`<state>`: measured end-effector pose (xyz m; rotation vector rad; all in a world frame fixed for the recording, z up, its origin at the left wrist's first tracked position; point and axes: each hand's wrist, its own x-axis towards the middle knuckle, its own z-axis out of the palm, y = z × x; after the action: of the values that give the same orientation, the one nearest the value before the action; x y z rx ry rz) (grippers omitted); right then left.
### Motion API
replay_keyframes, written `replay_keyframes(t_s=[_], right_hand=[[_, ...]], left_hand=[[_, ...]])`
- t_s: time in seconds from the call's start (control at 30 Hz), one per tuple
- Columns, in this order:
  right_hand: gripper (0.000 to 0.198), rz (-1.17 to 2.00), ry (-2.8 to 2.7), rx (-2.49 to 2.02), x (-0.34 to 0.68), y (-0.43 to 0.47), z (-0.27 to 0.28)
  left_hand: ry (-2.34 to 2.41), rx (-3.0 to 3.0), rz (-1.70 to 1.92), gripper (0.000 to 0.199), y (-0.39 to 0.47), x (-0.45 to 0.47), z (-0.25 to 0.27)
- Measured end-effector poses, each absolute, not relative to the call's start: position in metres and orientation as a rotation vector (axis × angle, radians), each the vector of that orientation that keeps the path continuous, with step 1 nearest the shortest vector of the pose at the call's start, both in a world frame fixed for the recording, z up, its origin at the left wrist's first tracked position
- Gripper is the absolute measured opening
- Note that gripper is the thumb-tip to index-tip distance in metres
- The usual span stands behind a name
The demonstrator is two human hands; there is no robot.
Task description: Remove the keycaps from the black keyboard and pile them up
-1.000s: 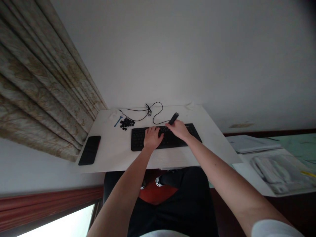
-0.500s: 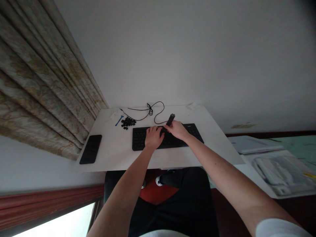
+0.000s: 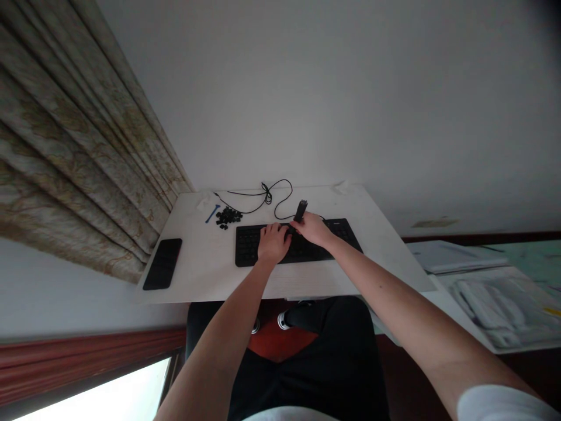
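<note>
A black keyboard [image 3: 246, 247] lies across the white table, its middle partly covered by my hands. My left hand [image 3: 274, 241] rests palm down on the keys with its fingers spread. In my right hand [image 3: 313, 227] is a slim black brush [image 3: 300, 210], gripped near its lower part. The brush tilts upward with a ragged, bristle-like tip on top, while its lower end is by the keys beside my left fingertips. I cannot tell whether that end touches them. Left of the keyboard's back corner is a pile of loose black keycaps [image 3: 228, 217], with a thin blue tool [image 3: 213, 214] beside it.
The keyboard's black cable [image 3: 267, 194] loops behind it, tied in a bundle. A dark phone [image 3: 163, 264] lies at the table's left edge. A patterned curtain [image 3: 87, 134] hangs on the left. Papers [image 3: 456, 257] and a clear plastic package [image 3: 495, 307] lie to the right.
The top of the brush has tipped slightly left in my right hand. My left hand stays in place on the keyboard.
</note>
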<state>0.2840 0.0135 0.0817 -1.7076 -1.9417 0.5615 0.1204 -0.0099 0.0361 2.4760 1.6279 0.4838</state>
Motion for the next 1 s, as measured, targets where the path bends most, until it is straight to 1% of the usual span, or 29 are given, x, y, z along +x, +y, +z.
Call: replay_keyframes(t_s=[0.2, 0.43, 0.57, 0.7, 1.0], right_hand=[[0.008, 0.505, -2.072, -1.591, 0.287, 0.01, 0.082], [0.008, 0.569, -2.029, -1.563, 0.29, 0.012, 0.078], [0.008, 0.638, -1.969, -1.596, 0.292, 0.015, 0.076], [0.013, 0.683, -1.952, -1.604, 0.292, 0.017, 0.075], [0.013, 0.567, -2.003, -1.596, 0.286, 0.014, 0.076]], left_hand=[[1.613, 2.459, 0.472, 0.029, -0.009, 0.124, 0.039], [1.667, 2.393, 0.45, 0.029, 0.001, 0.134, 0.043], [1.589, 2.357, 0.524, 0.023, 0.002, 0.131, 0.039], [1.582, 2.324, 0.542, 0.021, 0.003, 0.129, 0.036], [1.604, 2.313, 0.535, 0.021, 0.005, 0.131, 0.039]])
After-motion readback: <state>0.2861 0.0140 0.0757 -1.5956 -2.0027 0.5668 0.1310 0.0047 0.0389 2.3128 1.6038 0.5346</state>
